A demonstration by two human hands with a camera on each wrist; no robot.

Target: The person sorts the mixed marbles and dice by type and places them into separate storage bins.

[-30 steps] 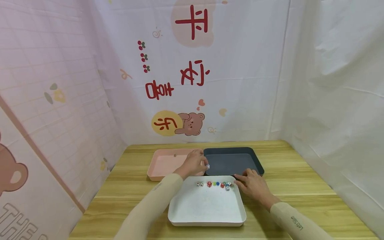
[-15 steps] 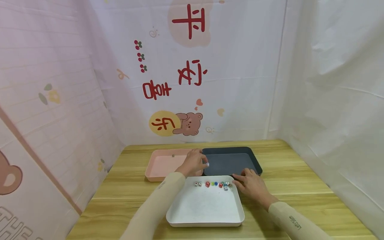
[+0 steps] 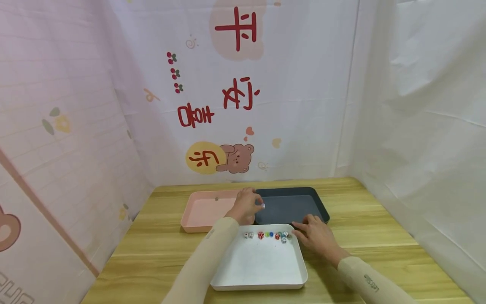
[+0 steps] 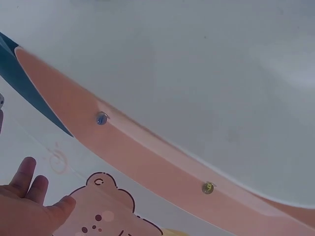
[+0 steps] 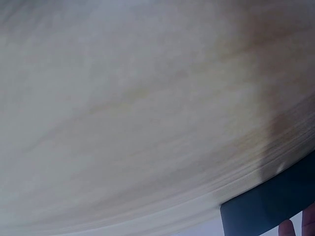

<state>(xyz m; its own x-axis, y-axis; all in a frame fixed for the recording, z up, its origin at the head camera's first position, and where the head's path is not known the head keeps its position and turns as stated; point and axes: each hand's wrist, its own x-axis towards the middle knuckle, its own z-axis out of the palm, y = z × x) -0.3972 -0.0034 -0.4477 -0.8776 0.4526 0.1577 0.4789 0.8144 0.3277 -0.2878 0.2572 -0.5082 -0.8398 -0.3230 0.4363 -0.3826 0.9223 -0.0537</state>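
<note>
My left hand (image 3: pixel 246 204) pinches a small white die (image 3: pixel 263 206) between thumb and finger, above the left part of the dark blue-grey tray (image 3: pixel 320 202). That hand (image 4: pixel 29 204) shows only in part in the left wrist view, where the die (image 4: pixel 1 102) is cut off by the left edge. My right hand (image 3: pixel 318 234) rests at the far right corner of the white tray (image 3: pixel 262 270), its index finger extended along the rim. A row of several dice and coloured beads, among them a red die (image 3: pixel 260 235), lies along the white tray's far side.
Left of the dark tray sits a pink tray (image 3: pixel 201 211); the left wrist view shows a blue-marked bead (image 4: pixel 102 118) and a yellow-marked bead (image 4: pixel 208 188) in it. All trays stand on a wood-grain table (image 3: pixel 152 253), before a printed curtain (image 3: pixel 296 105).
My left hand has shifted slightly to the right over the dark tray with the die still pinched. The right hand stays at the white tray's corner. The head view has turned a little.
</note>
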